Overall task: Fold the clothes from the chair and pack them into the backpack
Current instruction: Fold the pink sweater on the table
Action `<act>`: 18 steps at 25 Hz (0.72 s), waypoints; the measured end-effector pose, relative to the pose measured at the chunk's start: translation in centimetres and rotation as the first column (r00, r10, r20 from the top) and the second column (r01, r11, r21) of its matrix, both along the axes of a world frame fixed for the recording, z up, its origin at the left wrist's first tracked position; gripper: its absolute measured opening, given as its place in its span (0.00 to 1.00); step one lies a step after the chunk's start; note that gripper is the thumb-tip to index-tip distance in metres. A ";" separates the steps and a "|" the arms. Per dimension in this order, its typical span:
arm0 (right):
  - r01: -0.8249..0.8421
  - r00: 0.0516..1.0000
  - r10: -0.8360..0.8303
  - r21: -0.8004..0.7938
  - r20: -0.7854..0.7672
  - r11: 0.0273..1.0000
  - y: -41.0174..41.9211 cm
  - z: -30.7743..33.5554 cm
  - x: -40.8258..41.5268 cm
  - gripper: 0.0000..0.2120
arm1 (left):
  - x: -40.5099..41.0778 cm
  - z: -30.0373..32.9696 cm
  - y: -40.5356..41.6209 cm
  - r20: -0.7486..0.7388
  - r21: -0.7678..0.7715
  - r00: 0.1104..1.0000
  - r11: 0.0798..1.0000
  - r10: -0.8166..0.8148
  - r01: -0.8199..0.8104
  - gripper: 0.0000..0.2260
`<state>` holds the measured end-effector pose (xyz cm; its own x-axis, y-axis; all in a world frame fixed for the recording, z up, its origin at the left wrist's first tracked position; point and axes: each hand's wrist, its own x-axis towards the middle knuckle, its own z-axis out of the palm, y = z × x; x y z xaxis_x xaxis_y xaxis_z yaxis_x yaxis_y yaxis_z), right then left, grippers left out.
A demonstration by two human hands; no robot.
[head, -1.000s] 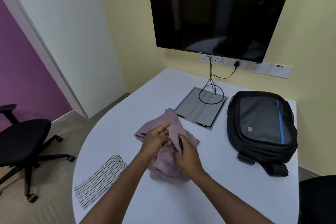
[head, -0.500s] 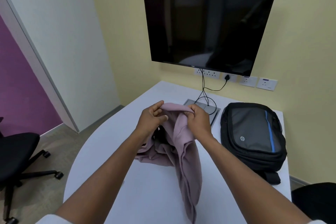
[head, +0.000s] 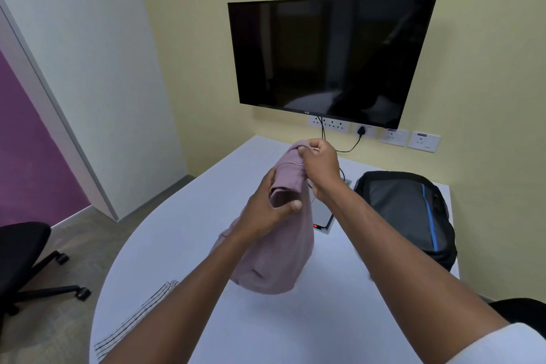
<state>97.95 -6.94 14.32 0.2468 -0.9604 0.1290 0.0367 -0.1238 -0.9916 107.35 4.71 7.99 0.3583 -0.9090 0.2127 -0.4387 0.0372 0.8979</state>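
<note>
I hold the soft mauve knit garment [head: 274, 248] above the white bench [head: 183, 233], my right hand [head: 320, 167] pinching its top edge higher and my left hand [head: 266, 211] closed just below, so its length hangs straight down, probably brushing the bench.

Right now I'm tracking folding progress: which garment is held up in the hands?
The pink garment, gripped by the left hand and right hand; the striped garment lies flat on the table.
</note>
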 end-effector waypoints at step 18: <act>-0.320 0.944 0.286 -0.240 -0.166 0.917 0.2 3.0 -0.5 0.11 | 5.0 -5.2 -1.9 0.073 0.164 0.949 0.935 0.308 -0.316 0.39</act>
<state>97.43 -6.78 17.29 0.5507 -0.7740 0.3124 -0.0092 -0.3799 -0.9250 112.38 2.81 2.82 0.6234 -0.7771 0.0863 -0.4435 -0.2606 0.8576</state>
